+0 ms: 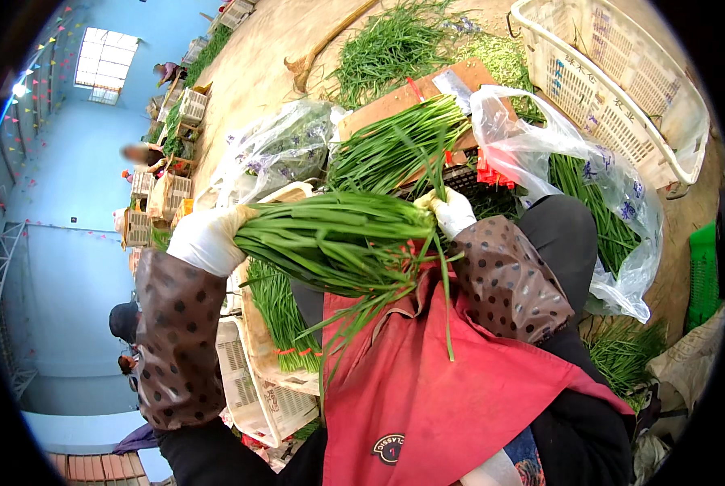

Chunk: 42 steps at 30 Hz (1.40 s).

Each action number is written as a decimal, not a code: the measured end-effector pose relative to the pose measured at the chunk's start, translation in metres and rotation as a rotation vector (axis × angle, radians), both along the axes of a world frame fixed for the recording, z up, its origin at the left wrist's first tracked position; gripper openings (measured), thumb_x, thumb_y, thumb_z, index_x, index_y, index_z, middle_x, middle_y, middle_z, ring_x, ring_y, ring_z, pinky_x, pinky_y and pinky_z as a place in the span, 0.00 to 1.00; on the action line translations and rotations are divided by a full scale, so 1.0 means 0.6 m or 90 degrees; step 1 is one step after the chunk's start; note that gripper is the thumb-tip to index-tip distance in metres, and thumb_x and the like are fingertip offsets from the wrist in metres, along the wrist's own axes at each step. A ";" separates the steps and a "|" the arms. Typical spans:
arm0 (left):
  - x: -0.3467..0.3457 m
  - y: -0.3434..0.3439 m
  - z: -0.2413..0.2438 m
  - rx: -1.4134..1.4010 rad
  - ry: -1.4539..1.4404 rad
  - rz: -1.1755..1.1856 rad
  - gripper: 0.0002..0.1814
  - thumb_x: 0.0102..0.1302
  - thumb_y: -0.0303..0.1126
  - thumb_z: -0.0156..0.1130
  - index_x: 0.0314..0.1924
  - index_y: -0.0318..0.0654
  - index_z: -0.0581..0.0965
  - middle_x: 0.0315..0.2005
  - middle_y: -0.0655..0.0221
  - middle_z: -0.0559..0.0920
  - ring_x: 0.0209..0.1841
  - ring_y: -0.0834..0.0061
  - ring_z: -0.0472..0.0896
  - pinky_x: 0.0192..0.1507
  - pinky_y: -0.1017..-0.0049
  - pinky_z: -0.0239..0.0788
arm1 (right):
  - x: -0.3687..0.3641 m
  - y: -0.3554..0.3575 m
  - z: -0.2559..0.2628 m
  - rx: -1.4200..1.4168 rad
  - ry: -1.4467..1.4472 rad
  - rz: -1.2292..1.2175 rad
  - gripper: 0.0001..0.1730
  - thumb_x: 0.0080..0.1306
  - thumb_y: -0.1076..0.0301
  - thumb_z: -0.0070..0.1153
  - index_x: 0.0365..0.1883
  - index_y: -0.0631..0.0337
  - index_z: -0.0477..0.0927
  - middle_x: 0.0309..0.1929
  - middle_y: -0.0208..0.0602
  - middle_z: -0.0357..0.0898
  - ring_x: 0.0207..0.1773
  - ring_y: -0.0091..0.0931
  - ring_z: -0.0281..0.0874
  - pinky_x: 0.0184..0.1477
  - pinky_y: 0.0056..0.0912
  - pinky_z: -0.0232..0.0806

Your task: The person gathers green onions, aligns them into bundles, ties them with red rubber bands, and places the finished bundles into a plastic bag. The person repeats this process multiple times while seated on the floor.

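In a white glove, my left hand (pixel 211 240) grips a thick bunch of long green leaves (pixel 338 234), apparently garlic chives. The bunch lies sideways above my red apron (pixel 435 376), and some leaves droop from its right end. My right hand (pixel 452 211), also gloved, pinches a few loose leaves (pixel 436 173) beside that end. Just beyond the hands, a pile of chives (pixel 399 143) rests on a brown board (pixel 368 121) with a flat metal blade (pixel 453 88). Red ties (pixel 491 173) hang at the board's near edge.
A clear plastic bag of chives (pixel 599 206) stands right of my knee, another bag (pixel 283 146) to the left. White crates (pixel 611 91) (pixel 265 389) sit at upper right and lower left; tied bundles (pixel 283 322) fill one nearby. Loose greens (pixel 392 48) cover the floor ahead. People (pixel 146 157) work far left.
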<state>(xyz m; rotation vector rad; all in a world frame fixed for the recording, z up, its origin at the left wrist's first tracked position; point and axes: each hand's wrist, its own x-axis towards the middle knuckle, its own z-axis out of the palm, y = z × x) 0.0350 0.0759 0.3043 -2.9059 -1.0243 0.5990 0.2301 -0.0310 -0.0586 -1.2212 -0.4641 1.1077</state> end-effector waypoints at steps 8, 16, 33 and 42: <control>-0.029 0.042 0.027 -0.059 0.104 0.212 0.12 0.50 0.26 0.66 0.37 0.38 0.80 0.26 0.67 0.84 0.29 0.80 0.79 0.37 0.75 0.72 | 0.039 -0.003 -0.091 -0.449 -0.572 0.357 0.20 0.58 0.58 0.57 0.47 0.56 0.78 0.39 0.45 0.81 0.45 0.41 0.79 0.48 0.40 0.69; -0.110 0.085 -0.011 -0.229 0.014 0.320 0.12 0.46 0.18 0.64 0.35 0.33 0.80 0.21 0.73 0.80 0.24 0.85 0.74 0.26 0.79 0.66 | -0.014 -0.043 0.040 0.074 -0.633 0.172 0.53 0.47 0.58 0.67 0.71 0.49 0.56 0.66 0.50 0.61 0.69 0.43 0.57 0.70 0.36 0.52; -0.241 0.120 -0.113 -0.267 0.122 0.560 0.14 0.47 0.20 0.69 0.37 0.39 0.82 0.25 0.73 0.83 0.22 0.84 0.75 0.24 0.79 0.66 | -0.146 -0.020 0.049 0.260 -0.808 0.145 0.28 0.48 0.72 0.61 0.51 0.45 0.78 0.54 0.42 0.75 0.55 0.47 0.74 0.52 0.45 0.70; -0.265 0.104 -0.126 -0.297 0.036 0.576 0.17 0.45 0.21 0.71 0.39 0.38 0.82 0.24 0.73 0.83 0.25 0.85 0.76 0.28 0.78 0.68 | -0.162 0.011 0.022 0.294 -0.806 0.226 0.14 0.56 0.64 0.54 0.41 0.47 0.82 0.54 0.35 0.76 0.61 0.37 0.69 0.58 0.41 0.65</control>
